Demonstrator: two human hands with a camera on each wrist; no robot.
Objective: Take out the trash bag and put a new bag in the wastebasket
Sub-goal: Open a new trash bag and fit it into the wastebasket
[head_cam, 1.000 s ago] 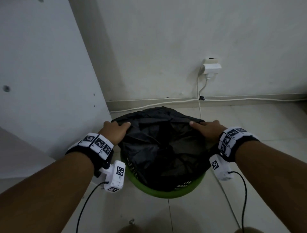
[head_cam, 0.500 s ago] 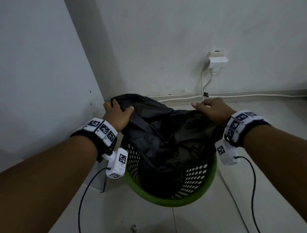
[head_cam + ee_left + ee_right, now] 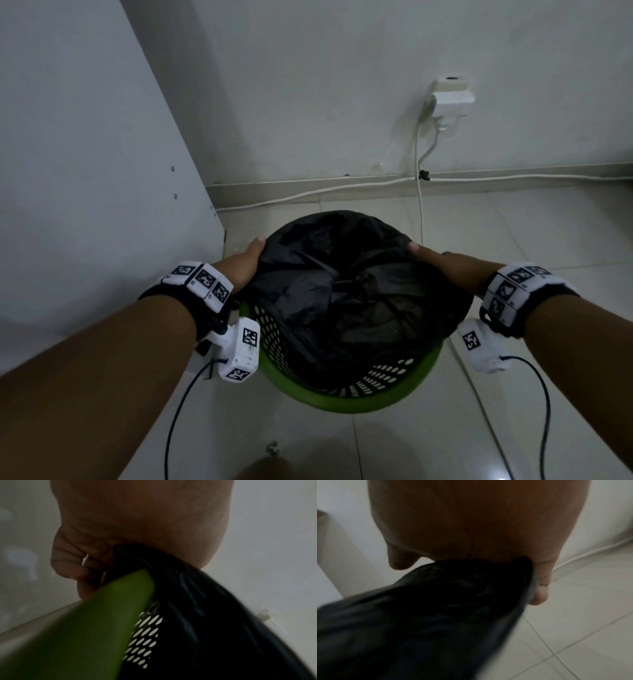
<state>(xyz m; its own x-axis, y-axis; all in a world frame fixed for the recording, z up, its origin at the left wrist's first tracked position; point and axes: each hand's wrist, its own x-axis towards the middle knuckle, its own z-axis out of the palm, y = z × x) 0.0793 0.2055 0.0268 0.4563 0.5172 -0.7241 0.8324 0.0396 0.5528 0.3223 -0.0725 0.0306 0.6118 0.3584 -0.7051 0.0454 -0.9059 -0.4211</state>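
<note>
A black trash bag (image 3: 346, 291) lines a green perforated wastebasket (image 3: 346, 399) on the tiled floor. My left hand (image 3: 245, 265) grips the bag's left edge at the basket rim. In the left wrist view its fingers (image 3: 68, 566) curl round the black plastic (image 3: 197, 615) beside the green rim (image 3: 85, 622). My right hand (image 3: 445, 270) grips the bag's right edge. The right wrist view shows the bag (image 3: 436, 608) pinched under that palm, with one fingertip (image 3: 539, 596) below the plastic. The bag's mouth is stretched wide between both hands.
A white cabinet panel (image 3: 85, 171) stands close on the left. A wall socket with a plug (image 3: 452, 97) sits on the back wall, and white cables (image 3: 419, 212) run down it and along the skirting. Tiled floor (image 3: 531, 240) spreads to the right.
Both hands have come down with the bag's edges from a raised position half a second ago. The bag's mouth now sits spread at the basket rim.
</note>
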